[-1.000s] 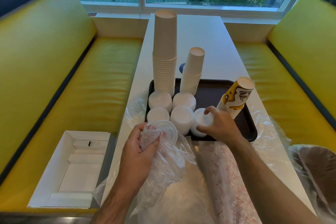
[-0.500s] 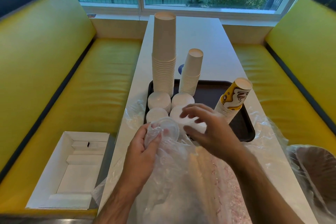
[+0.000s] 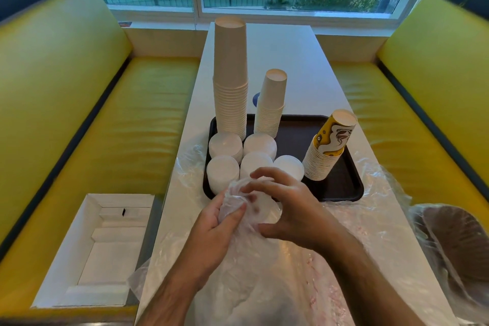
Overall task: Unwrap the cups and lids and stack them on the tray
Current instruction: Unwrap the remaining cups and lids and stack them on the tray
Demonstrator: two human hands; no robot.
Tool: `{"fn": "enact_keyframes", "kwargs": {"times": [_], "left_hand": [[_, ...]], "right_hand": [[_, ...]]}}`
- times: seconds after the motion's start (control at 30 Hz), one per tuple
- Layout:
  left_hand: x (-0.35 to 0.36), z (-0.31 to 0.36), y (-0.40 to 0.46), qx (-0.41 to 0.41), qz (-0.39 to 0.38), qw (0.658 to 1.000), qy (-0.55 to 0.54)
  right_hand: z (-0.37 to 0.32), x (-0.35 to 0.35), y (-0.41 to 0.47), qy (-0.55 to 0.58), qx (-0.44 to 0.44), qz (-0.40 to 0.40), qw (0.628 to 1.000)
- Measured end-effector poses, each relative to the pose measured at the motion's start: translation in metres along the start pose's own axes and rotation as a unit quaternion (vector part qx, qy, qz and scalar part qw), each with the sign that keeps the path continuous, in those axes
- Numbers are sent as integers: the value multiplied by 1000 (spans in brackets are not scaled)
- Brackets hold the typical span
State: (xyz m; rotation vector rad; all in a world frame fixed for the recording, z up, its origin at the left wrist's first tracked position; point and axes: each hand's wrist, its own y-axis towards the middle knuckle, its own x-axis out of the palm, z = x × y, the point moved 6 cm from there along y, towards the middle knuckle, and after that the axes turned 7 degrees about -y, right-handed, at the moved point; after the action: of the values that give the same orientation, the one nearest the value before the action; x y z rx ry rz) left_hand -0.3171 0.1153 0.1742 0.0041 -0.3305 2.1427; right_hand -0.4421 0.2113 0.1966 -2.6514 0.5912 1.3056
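A dark tray (image 3: 341,188) on the white table carries a tall stack of white cups (image 3: 230,79), a shorter white stack (image 3: 272,103), a leaning stack of yellow printed cups (image 3: 329,145) and several stacks of white lids (image 3: 225,144). Just in front of the tray, my left hand (image 3: 211,230) grips a clear plastic wrapper (image 3: 235,193) holding white lids. My right hand (image 3: 288,206) has its fingers curled round the top lids (image 3: 264,209) at the wrapper's opening.
Loose clear plastic sheets (image 3: 370,219) cover the near table. An open white cardboard box (image 3: 98,249) lies on the yellow bench at left. A bag-lined bin (image 3: 460,243) is at right. The far table (image 3: 280,53) runs toward the window.
My right hand left the lid stack on the tray and came back to the wrapper, closing on the lids in it. My left hand kept its grip on the wrapper.
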Motion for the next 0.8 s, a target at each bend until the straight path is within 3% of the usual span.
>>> {"fn": "enact_keyframes", "kwargs": {"times": [0.2, 0.33, 0.47, 0.6, 0.8], "left_hand": [[-3, 0, 3, -8, 9, 1000, -7], [-11, 0, 3, 4, 32, 999, -4], [-13, -1, 1, 0, 34, 999, -7], [-14, 0, 1, 3, 32, 999, -14], [-18, 1, 1, 4, 28, 999, -18]], "right_hand": [[35, -23, 5, 123, 72, 77, 987], [89, -40, 12, 17, 179, 162, 970], [116, -32, 24, -73, 229, 111, 964], [124, -21, 34, -81, 231, 64, 967], [127, -14, 38, -86, 240, 55, 965]]}}
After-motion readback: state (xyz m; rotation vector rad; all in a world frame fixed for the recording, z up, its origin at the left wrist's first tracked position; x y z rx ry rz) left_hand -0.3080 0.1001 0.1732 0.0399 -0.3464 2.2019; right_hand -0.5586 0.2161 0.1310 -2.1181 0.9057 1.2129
